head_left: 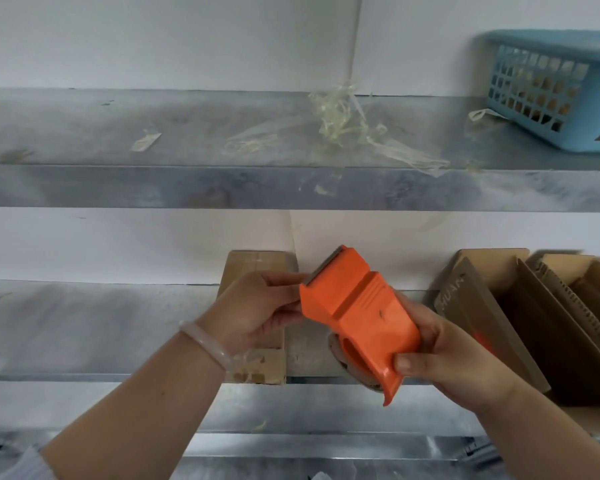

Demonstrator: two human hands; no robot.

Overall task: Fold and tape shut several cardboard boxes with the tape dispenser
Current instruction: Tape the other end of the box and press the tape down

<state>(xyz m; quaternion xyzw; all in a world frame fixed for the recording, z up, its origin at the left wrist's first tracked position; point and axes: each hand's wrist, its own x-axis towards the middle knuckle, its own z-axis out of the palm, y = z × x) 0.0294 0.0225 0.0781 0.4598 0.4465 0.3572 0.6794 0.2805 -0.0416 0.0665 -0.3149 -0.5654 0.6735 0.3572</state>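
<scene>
Tape dispenser (361, 317): orange, held in the air above the lower metal shelf (84, 323), in the middle of my view.
Long axis: it runs from the cutter blade at upper left, away from the wearer, down to the handle at lower right, nearer the wearer.
Right hand (444, 358): wrapped round the handle end, with the thumb pressed on the orange side.
Left hand (257, 306): just left of the blade, its fingers (284, 280) and thumb closed in a pinch at the cutter edge (I cannot tell whether a tape end lies between them).
Nearer hand: I judge that the left hand has to draw the tape, as it is already touching the blade end.
Sealed box (257, 265): small, cardboard, closed and taped, standing on the shelf behind the left hand.
Open boxes (499, 306): at least two to the right, tilted, with flaps up. Their insides are dark and I see nothing clear in them.
Blue basket (551, 95): plastic lattice, on the upper shelf (118, 133) at far right. Brownish things show through the holes, too blurred to name.
Tape scraps (336, 116): clear tangled strips stuck along the upper shelf.
</scene>
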